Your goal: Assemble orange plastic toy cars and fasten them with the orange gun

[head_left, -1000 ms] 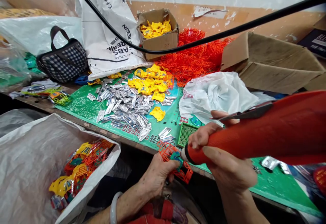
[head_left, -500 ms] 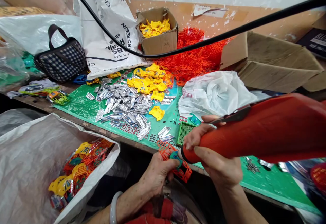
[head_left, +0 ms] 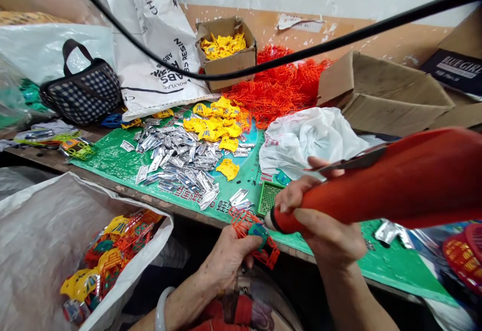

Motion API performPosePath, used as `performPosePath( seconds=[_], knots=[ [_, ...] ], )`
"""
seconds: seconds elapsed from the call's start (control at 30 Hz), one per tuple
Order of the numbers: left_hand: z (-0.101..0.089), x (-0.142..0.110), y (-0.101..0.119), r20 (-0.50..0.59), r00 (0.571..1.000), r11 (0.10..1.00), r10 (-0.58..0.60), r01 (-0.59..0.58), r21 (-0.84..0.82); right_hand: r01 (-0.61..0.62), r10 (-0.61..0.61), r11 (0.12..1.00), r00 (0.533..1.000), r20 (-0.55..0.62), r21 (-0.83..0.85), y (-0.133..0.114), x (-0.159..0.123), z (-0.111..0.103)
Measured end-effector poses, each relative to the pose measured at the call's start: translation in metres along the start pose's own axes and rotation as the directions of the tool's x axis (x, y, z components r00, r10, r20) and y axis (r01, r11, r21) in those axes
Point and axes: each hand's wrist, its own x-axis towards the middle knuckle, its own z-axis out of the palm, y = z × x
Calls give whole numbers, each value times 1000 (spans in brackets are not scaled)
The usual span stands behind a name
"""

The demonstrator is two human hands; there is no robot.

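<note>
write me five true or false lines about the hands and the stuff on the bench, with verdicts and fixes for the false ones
1. The right hand holds a red tool. True.
2. The left hand holds nothing. False: it holds an orange frame together with a teal piece.
3. The small cardboard box near the wall has yellow parts in it. True.
4. The checkered bag is to the right of the white printed sack. False: it is to the left of the sack.
5. Silver pieces lie loose on the green mat. True.
</note>
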Motion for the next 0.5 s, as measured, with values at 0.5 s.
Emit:
performPosePath(
  seconds=[0.5],
  knots=[
    [-5,-1,0,36,999,1000,-9,9,0,23,-69,982,967,-244,-185,42,38,-28]
  ],
)
